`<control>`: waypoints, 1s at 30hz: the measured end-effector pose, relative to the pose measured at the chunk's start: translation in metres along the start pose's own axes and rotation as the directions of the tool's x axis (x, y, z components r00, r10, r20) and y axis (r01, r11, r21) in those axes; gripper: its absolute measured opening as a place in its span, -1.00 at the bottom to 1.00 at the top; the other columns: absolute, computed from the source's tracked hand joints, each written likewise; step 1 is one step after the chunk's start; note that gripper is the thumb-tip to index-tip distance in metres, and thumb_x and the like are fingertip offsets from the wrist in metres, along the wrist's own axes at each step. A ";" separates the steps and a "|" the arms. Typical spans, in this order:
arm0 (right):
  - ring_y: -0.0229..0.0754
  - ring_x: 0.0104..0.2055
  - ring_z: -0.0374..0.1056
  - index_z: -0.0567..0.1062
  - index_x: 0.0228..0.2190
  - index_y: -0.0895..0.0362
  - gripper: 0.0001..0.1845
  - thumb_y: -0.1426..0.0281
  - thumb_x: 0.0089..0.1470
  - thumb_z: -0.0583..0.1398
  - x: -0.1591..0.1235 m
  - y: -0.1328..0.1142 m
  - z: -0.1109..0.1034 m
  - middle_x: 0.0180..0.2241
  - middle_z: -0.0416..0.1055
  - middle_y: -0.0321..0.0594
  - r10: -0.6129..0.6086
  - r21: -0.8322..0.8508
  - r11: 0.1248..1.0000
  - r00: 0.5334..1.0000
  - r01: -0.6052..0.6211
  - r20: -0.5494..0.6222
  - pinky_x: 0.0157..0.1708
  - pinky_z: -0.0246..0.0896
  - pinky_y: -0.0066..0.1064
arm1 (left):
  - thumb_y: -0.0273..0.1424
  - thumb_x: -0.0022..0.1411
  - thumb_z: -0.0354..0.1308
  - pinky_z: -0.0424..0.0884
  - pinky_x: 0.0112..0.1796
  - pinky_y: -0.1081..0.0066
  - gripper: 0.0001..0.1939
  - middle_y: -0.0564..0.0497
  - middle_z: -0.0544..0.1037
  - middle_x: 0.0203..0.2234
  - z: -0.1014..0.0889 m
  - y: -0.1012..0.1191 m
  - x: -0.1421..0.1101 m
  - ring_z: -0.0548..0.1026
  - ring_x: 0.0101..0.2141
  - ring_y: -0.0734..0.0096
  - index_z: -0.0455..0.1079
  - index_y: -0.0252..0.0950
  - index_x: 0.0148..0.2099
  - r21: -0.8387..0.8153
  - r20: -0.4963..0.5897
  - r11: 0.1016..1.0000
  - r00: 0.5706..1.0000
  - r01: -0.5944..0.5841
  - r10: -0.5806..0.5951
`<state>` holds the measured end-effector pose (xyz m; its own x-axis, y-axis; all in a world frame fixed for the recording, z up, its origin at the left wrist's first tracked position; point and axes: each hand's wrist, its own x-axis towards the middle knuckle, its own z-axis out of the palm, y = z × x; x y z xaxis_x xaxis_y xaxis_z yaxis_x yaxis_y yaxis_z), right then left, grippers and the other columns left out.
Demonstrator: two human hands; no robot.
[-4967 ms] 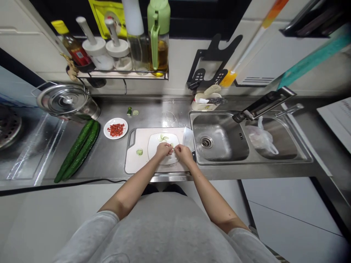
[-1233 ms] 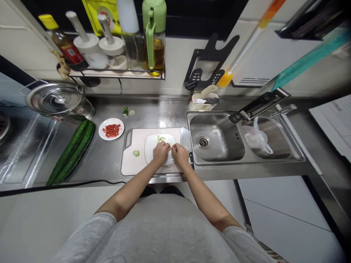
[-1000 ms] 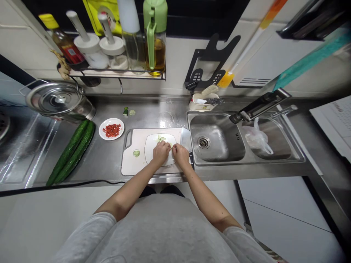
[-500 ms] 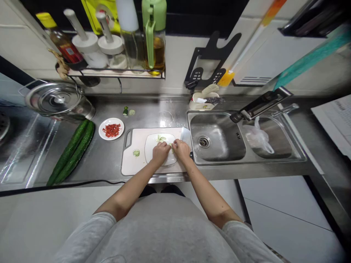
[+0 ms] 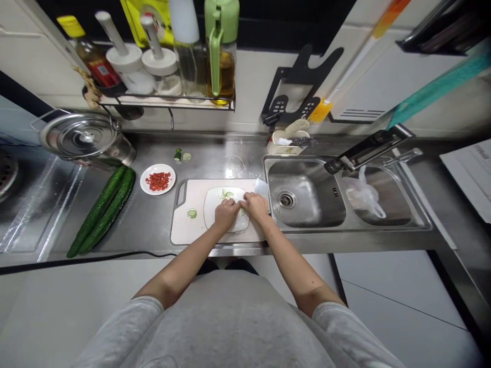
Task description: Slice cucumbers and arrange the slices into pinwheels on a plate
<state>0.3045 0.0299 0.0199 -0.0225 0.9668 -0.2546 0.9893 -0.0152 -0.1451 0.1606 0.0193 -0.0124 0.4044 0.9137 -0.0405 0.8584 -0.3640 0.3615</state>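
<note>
Over the white plate [image 5: 210,209] on the cutting board [image 5: 184,232], my left hand [image 5: 225,214] and my right hand [image 5: 255,206] meet at the fingertips. Both are closed in a pinch on a thin cucumber slice [image 5: 242,211], mostly covered by the fingers. A few pale green cucumber slices [image 5: 227,193] lie toward the plate's far side. Left of the plate, more cucumber slices [image 5: 192,213] rest on the board. Beyond my right hand shows a knife blade [image 5: 262,188]; its handle is largely hidden under that hand and wrist.
A plate of chopped red pepper [image 5: 158,181], two whole cucumbers [image 5: 103,212] and a lidded steel pot [image 5: 86,137] stand to the left. Cucumber ends [image 5: 178,154] lie behind the board. The double sink [image 5: 307,194] with its faucet [image 5: 368,148] is on the right.
The view has shifted slightly. My fingertips have come closer together over the plate, and the slice between them shows lower, beneath the right fingers.
</note>
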 end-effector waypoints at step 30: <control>-0.12 -0.09 0.25 0.44 -0.08 0.04 -0.67 0.41 0.16 0.02 -0.005 0.005 0.002 -0.11 0.39 -0.17 -0.047 0.153 0.987 0.999 0.051 -0.028 -0.22 0.09 -0.40 | -0.20 0.29 0.02 0.30 -0.23 0.38 -0.66 -0.01 0.52 -0.18 -0.008 0.011 0.007 0.44 -0.14 0.28 0.31 -0.15 0.07 -0.153 0.103 0.951 0.961 0.268 -0.255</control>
<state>0.3091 0.0246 0.0186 -0.0650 0.9731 -0.2210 0.9532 -0.0050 -0.3024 0.1704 0.0226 -0.0009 0.2028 0.9525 -0.2273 0.8767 -0.0732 0.4755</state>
